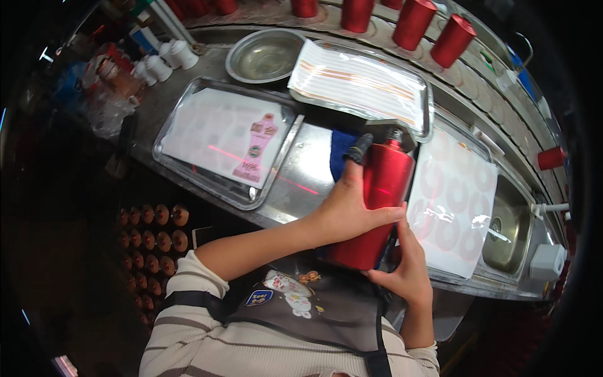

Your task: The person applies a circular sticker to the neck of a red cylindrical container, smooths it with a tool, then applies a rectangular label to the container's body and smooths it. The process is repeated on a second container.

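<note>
A glossy red bottle leans in front of me, its narrow metallic neck pointing away and its base toward my apron. My left hand is wrapped around its left side; one finger wears a black cover. My right hand grips the lower right side near the base, with its fingers partly behind the bottle. By the neck sits a dark angular block, but whether they touch I cannot tell. A dark blue cloth lies beside the bottle, partly hidden by it.
On the left, a metal tray carries a backing sheet with a pink label. A steel bowl and a tray of striped strips stand behind. To the right are a label sheet and a sink. Red bottles line a conveyor.
</note>
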{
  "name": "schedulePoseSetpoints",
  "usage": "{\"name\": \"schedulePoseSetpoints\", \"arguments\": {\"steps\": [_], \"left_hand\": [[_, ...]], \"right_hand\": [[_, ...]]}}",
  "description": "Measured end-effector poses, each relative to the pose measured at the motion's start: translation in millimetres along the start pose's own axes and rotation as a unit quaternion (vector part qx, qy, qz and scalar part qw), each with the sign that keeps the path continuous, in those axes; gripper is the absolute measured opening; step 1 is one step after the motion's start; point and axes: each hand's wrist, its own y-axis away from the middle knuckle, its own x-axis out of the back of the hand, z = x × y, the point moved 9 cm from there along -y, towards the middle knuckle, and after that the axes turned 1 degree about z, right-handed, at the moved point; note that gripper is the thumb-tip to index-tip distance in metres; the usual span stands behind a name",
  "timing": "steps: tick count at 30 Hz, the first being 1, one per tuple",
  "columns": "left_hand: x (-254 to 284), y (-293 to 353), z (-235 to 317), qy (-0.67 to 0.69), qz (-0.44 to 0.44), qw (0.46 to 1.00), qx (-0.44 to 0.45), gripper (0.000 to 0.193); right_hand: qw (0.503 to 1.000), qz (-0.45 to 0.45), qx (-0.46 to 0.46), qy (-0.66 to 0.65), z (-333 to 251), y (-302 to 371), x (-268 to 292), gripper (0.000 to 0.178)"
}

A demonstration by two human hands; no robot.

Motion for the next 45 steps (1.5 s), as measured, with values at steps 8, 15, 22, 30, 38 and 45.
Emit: {"name": "schedulePoseSetpoints", "arguments": {"steps": [8,15,22,30,38,45], "left_hand": [[157.9,-28.9,-51.3,-0.139,0.102,0.980,0.098,0.047],[292.9,-40.0,-93.4,-0.576,0.159,0.801,0.039,0.070],[300.1,-53.2,-92.4,-0.503,0.132,0.852,0.063,0.080],[292.0,-64.6,-112.8,-0.520,0.040,0.852,0.049,0.081],[303.3,-75.4,-91.1,-0.518,0.063,0.852,0.044,0.071],[343.5,-89.8,-132.0,-0.270,0.192,0.943,0.028,0.039]], "right_hand": [[0.968,0.152,-0.087,-0.178,22.6,3.5,32.8,0.080],[0.977,0.140,-0.085,-0.137,9.9,-5.8,27.3,0.068],[0.961,0.157,-0.119,-0.195,23.8,-6.2,22.4,0.068],[0.965,0.138,-0.110,-0.196,21.4,-6.8,19.5,0.067],[0.967,0.127,-0.110,-0.191,25.1,-8.6,18.1,0.069],[0.967,0.116,-0.105,-0.199,26.2,-8.8,17.3,0.069]]}}
